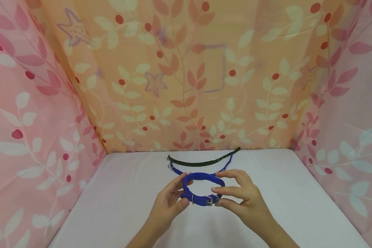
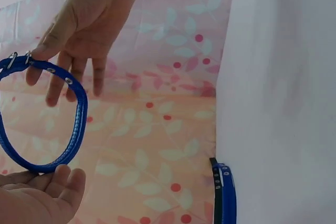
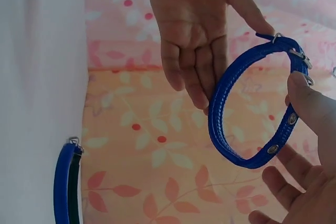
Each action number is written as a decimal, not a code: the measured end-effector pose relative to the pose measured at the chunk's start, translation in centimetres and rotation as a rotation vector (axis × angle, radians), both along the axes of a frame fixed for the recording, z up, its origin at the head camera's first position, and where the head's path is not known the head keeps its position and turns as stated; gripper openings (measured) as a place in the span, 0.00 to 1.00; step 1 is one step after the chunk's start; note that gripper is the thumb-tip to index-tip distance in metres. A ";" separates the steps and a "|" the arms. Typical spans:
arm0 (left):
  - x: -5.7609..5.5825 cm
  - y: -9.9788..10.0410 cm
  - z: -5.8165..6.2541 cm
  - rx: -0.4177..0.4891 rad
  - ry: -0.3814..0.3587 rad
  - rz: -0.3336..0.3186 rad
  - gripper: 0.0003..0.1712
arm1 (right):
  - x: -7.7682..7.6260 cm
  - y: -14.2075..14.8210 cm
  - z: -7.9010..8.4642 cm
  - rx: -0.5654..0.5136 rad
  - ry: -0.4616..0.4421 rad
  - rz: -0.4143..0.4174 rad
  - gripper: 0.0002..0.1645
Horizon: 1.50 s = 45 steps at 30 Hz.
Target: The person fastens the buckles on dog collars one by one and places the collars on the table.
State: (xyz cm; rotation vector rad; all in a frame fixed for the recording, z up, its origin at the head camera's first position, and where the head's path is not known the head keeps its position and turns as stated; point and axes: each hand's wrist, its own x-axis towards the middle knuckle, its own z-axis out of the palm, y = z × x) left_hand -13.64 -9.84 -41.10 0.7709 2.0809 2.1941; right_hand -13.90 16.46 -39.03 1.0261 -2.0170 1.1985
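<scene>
Both hands hold up a blue dog collar (image 1: 201,176), buckled into a loop, above the white table. My left hand (image 1: 167,205) grips the loop's left side, thumb in front near the strap's tip and fingers behind. On the opposite side my right hand (image 1: 251,198) pinches the band beside the metal buckle (image 1: 209,201), with its other fingers spread along the edge. In the left wrist view, metal eyelets show on the collar (image 2: 79,108) near the right thumb. The right wrist view shows the collar's (image 3: 216,114) lighter mesh lining and a D-ring.
Behind the hands, a dark collar (image 1: 193,164) and another blue collar (image 1: 175,169) lie unbuckled, close together, on the white table (image 1: 117,199). Leaf-patterned curtains (image 1: 186,103) enclose the back and both sides of the table.
</scene>
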 end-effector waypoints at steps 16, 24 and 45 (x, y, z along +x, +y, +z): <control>0.2 0.1 0.1 0.030 0.047 0.017 0.37 | -0.1 0.1 0.7 -0.015 -0.718 -0.066 0.46; -0.7 -0.8 0.4 -0.087 0.160 0.011 0.38 | -0.7 0.1 0.4 -0.163 -0.970 0.112 0.43; -4.3 -9.1 -1.0 -0.374 0.185 0.038 0.37 | -3.4 -6.1 -2.6 -0.029 -0.804 -0.079 0.44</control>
